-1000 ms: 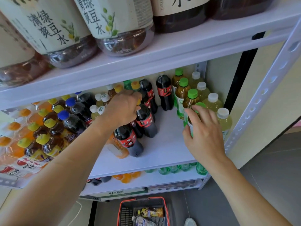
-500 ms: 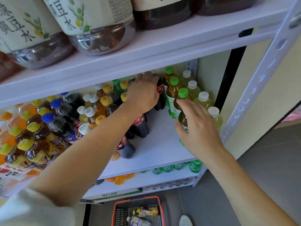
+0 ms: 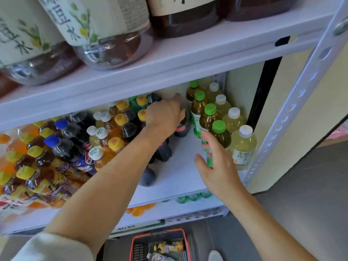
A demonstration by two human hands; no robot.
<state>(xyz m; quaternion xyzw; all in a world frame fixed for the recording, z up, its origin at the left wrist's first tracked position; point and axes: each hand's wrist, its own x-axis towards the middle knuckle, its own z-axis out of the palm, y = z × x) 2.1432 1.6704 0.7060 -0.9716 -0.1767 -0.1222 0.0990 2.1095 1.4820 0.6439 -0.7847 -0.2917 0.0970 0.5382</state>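
Note:
My left hand point(image 3: 163, 115) reaches deep into the middle shelf and grips the top of a dark cola bottle point(image 3: 181, 128) at the back; its index finger sticks out toward the rear wall. More cola bottles point(image 3: 163, 151) stand in a row under my forearm. My right hand point(image 3: 216, 164) hovers with spread, straight fingers just in front of the nearest green-capped tea bottle point(image 3: 219, 132); that bottle's green label shows between thumb and fingers. Whether the fingers touch it is unclear.
Pale white-capped bottles point(image 3: 243, 146) fill the shelf's right end by the perforated upright point(image 3: 293, 110). Yellow- and blue-capped bottles point(image 3: 56, 146) crowd the left. Bare white shelf board point(image 3: 178, 176) lies between my arms. Large bottles point(image 3: 109, 34) sit overhead. A red basket point(image 3: 160, 245) stands on the floor.
My left hand moved from the front cola bottles to the one at the back. My right hand's fingers straightened and drew off the green-capped bottle.

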